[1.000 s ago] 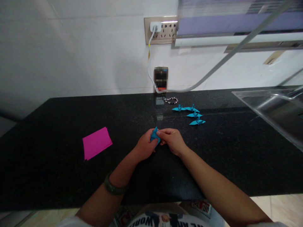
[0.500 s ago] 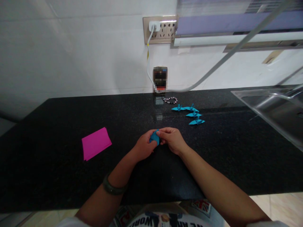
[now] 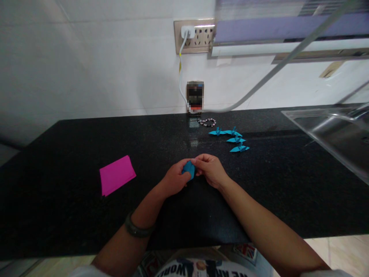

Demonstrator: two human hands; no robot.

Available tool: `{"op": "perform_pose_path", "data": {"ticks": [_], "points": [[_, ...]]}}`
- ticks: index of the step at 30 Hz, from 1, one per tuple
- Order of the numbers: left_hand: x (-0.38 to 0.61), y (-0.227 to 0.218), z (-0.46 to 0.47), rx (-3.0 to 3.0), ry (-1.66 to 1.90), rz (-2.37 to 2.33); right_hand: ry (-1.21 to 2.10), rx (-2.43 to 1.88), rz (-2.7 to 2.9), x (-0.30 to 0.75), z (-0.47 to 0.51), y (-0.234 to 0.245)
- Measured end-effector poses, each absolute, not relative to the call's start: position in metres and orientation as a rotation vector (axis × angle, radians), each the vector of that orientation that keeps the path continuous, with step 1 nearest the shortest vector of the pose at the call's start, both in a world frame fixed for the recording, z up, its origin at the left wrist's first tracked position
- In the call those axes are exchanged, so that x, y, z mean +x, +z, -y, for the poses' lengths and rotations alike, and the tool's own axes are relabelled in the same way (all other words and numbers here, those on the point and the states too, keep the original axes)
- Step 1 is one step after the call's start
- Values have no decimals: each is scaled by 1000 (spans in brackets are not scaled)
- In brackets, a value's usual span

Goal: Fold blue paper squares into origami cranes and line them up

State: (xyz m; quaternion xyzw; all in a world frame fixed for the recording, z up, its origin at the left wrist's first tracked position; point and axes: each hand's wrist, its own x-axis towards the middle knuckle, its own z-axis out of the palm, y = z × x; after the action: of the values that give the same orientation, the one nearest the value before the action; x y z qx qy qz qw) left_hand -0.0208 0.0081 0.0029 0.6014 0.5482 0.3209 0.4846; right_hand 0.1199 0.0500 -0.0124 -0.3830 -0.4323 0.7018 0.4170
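A small folded piece of blue origami paper is held up above the dark countertop, between my two hands. My left hand pinches its left side, thumb across the front. With thumb and fingertips, my right hand grips the paper's upper right edge. Parts of the paper are hidden behind the fingers. Several folded blue paper cranes rest on the counter beyond my right hand. To the left of my left hand lies a stack of pink paper sheets.
The black countertop runs along a white tiled wall. A phone with a beaded strap leans on the wall, near a white cable from the socket panel. A metal sink is at the right.
The blue paper's top corner, which stuck up between the hands, now sits lower, and more of its flat face shows. My right fingertips have shifted slightly along its edge.
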Motion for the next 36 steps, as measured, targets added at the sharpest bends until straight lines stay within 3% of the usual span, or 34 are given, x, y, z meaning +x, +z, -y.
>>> {"op": "perform_pose_path", "data": {"ticks": [7, 13, 23, 31, 36], "points": [[-19, 8, -8, 1422, 797, -1372, 1789, -971, 1047, 122, -52, -10], [-17, 10, -8, 1336, 912, -1370, 1640, -1033, 1419, 124, -50, -10], [-18, 10, -11, 996, 1108, -1215, 1579, -1002, 1280, 122, -52, -14], [-19, 6, -13, 995, 1105, -1217, 1391, -1092, 1444, 123, -53, -20], [-19, 6, -14, 956, 1096, -1218, 1448, -1090, 1393, 124, -54, -20]]}}
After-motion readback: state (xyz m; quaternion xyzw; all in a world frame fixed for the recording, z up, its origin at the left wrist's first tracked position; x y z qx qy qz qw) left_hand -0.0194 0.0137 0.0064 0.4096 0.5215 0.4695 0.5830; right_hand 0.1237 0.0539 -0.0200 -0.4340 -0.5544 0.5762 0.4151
